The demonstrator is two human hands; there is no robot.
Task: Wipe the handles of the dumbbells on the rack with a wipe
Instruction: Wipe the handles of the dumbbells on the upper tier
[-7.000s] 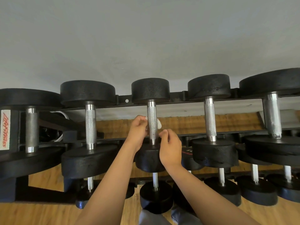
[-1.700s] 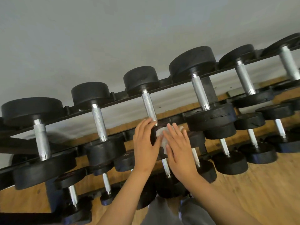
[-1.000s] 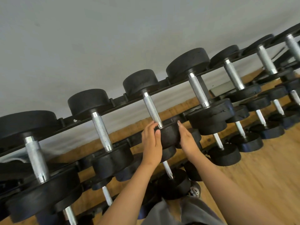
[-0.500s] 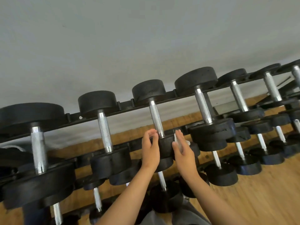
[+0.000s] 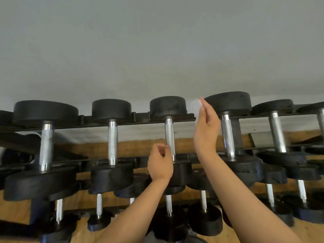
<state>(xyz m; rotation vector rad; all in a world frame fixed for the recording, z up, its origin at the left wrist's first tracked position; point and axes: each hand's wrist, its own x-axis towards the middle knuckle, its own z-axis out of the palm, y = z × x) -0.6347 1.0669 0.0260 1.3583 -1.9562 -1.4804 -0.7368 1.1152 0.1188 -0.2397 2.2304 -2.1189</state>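
Black dumbbells with silver knurled handles lie across the top tier of a black rack (image 5: 140, 120). My left hand (image 5: 160, 163) is loosely curled just left of the lower end of the middle dumbbell's handle (image 5: 169, 135), fingertips near the handle, holding nothing I can see. My right hand (image 5: 206, 125) is raised between that dumbbell and the larger dumbbell (image 5: 228, 135) to its right. It pinches a thin white wipe (image 5: 196, 106), blurred against the wall.
More dumbbells sit on lower tiers, such as a small one (image 5: 169, 206) under my left wrist. A grey wall (image 5: 157, 50) rises behind the rack. Wooden floor (image 5: 312, 230) shows at the lower right. Larger dumbbells (image 5: 45, 137) fill the left end.
Both hands have left the near head of the middle dumbbell. My right hand has risen with the wipe toward the rack's back rail; my left has shifted up beside the handle. The view levelled out.
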